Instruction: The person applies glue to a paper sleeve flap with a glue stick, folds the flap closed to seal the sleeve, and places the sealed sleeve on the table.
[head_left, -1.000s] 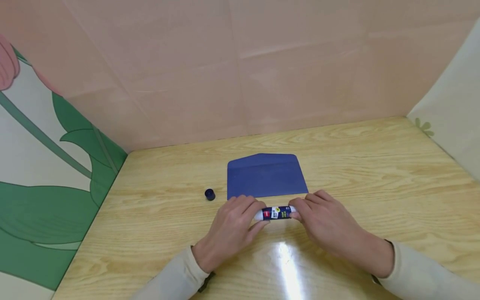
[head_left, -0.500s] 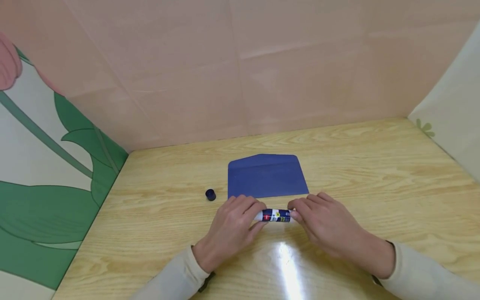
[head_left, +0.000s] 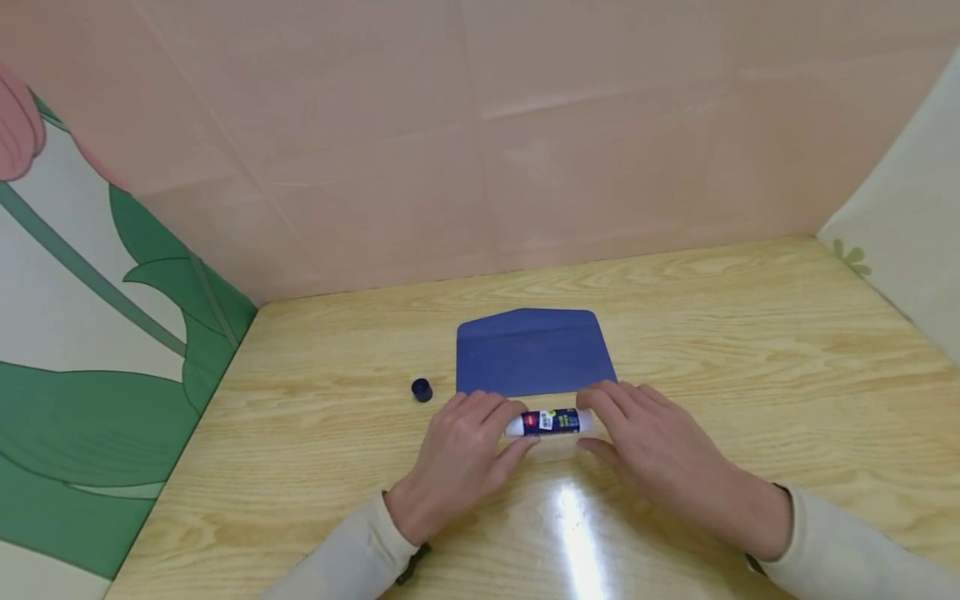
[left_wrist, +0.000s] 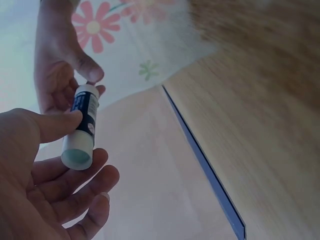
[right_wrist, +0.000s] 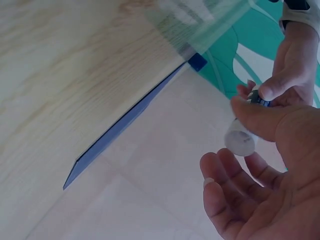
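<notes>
A glue stick [head_left: 557, 422] with a dark blue label and white ends lies level between both hands, just above the table. My left hand [head_left: 463, 446] pinches its left end between thumb and fingers. Around the other end is my right hand [head_left: 660, 442], its thumb and forefinger spread apart; whether a fingertip touches the stick is unclear. In the left wrist view the glue stick's near end [left_wrist: 77, 157] looks hollow and pale, without a cap. Beyond the hands a blue envelope [head_left: 536, 354] lies flat, and the dark blue cap [head_left: 422, 390] stands left of it.
The wood-grain table [head_left: 337, 467] meets a pinkish sheet wall [head_left: 480, 150] behind the envelope. A panel with green leaves [head_left: 90, 433] borders the left side, and a pale panel [head_left: 907, 225] the right.
My right thumb and fingers have parted from their pinch on the glue stick's right end. The stick has turned and shifted slightly; my left hand still holds it.
</notes>
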